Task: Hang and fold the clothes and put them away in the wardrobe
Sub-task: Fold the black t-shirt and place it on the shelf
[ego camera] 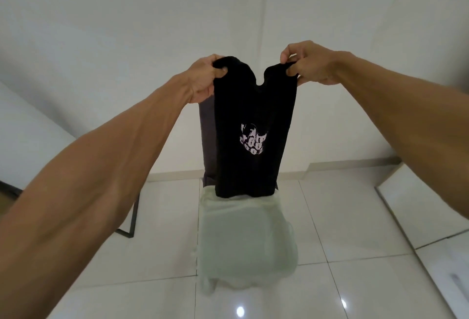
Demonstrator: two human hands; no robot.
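Black T-shirt (253, 115) hangs between left hand (203, 77) and right hand (308, 64), each pinching a shoulder, hem well below them near pale garment (243, 229); keep shoulders level and taut before folding.

A home room — glossy tiled floor (330, 217); plain walls (127, 26) (white); chair (206, 128) draped with clothing (241, 237).

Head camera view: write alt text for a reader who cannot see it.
A person's left hand and right hand pinch the top corners of a black garment with a pale print, holding it up. Below it a pale green garment lies over a dark chair on a tiled floor.
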